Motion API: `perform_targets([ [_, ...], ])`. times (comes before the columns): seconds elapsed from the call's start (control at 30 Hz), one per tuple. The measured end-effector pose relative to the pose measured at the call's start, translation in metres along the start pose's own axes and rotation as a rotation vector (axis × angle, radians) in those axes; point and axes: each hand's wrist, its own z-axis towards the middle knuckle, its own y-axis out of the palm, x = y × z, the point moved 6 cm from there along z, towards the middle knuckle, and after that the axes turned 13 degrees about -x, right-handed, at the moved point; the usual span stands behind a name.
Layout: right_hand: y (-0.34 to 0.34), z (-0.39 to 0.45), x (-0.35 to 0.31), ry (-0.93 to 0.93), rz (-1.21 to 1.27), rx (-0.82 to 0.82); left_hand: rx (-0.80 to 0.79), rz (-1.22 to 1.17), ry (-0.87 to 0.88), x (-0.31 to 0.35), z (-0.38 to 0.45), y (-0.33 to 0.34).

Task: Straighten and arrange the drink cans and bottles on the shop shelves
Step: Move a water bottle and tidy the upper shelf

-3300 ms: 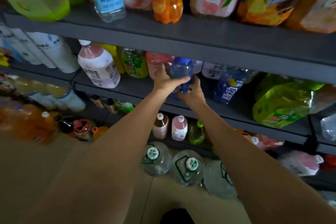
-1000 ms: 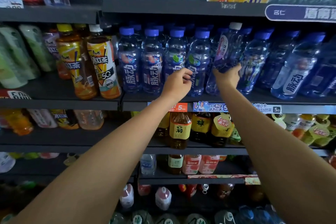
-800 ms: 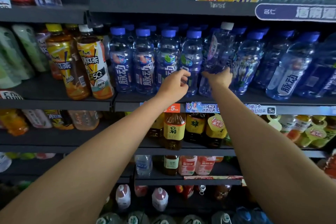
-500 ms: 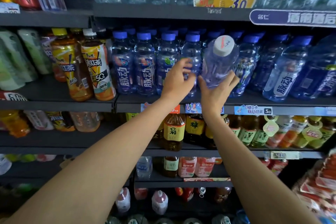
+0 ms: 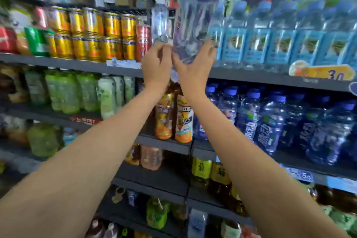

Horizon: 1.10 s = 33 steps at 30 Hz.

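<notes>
My right hand (image 5: 193,65) grips the lower part of a clear, purple-tinted bottle with a white cap (image 5: 193,15), holding it upright and high in front of the upper shelf (image 5: 77,64). My left hand (image 5: 156,65) hovers just left of the bottle's base with its fingers loosely curled; I cannot tell whether it touches the bottle. Behind the held bottle another clear bottle (image 5: 159,23) stands on the shelf beside a red can (image 5: 143,42). The frame is blurred by motion.
Yellow cans (image 5: 92,33) fill the upper shelf to the left, and light-blue labelled water bottles (image 5: 280,44) fill it to the right. One shelf down stand green bottles (image 5: 67,92), two orange tea bottles (image 5: 183,121) and blue-capped bottles (image 5: 270,121).
My right hand pulled the white-capped bottle out of the blue-capped row and raised it to the shelf above. My left hand left that row and rose alongside. The view tilted upward.
</notes>
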Motion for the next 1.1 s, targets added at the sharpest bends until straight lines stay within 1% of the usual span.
perform_targets([
  [0.07, 0.033, 0.028, -0.019, -0.006, -0.016, -0.056, 0.007, -0.011, -0.054, -0.012, 0.028, -0.028],
  [0.13, 0.061, 0.056, -0.025, 0.023, -0.048, -0.091, -0.048, -0.014, -0.121, -0.027, 0.053, -0.046],
  [0.17, 0.073, 0.07, -0.022, 0.052, -0.053, -0.111, -0.119, 0.021, -0.133, -0.036, 0.065, -0.05],
  [0.27, 0.1, 0.103, -0.004, 0.157, -0.055, -0.16, -0.42, 0.328, -0.103, -0.064, 0.094, -0.052],
  [0.33, 0.113, 0.114, 0.012, 0.241, -0.016, -0.173, -0.542, 0.484, -0.101, -0.083, 0.107, -0.052],
  [0.37, 0.118, 0.118, 0.02, 0.284, 0.002, -0.173, -0.573, 0.539, -0.099, -0.092, 0.112, -0.052],
  [0.5, 0.135, 0.131, 0.044, 0.389, 0.037, -0.207, -0.594, 0.704, -0.141, -0.114, 0.123, -0.057],
  [0.57, 0.146, 0.135, 0.052, 0.445, 0.06, -0.246, -0.604, 0.714, -0.163, -0.122, 0.123, -0.06],
  [0.7, 0.165, 0.14, 0.065, 0.485, 0.093, -0.193, -0.618, 0.717, -0.169, -0.129, 0.12, -0.059],
  [0.8, 0.172, 0.142, 0.067, 0.478, 0.075, -0.225, -0.568, 0.711, -0.147, -0.126, 0.115, -0.062],
  [0.87, 0.171, 0.14, 0.069, 0.484, 0.052, -0.253, -0.47, 0.711, -0.099, -0.123, 0.111, -0.068],
  [0.93, 0.162, 0.13, 0.061, 0.442, -0.096, -0.201, -0.334, 0.669, -0.057, -0.118, 0.101, -0.078],
  [0.97, 0.156, 0.121, 0.051, 0.38, -0.173, -0.133, -0.245, 0.641, -0.033, -0.114, 0.091, -0.087],
  [1.0, 0.151, 0.107, 0.037, 0.278, -0.203, -0.043, -0.158, 0.614, -0.01, -0.112, 0.077, -0.097],
  [1.07, 0.144, 0.06, 0.008, 0.025, -0.136, 0.107, -0.046, 0.58, -0.017, -0.119, 0.042, -0.115],
  [1.1, 0.147, 0.032, 0.0, -0.093, -0.095, 0.132, -0.015, 0.572, -0.045, -0.131, 0.023, -0.122],
])
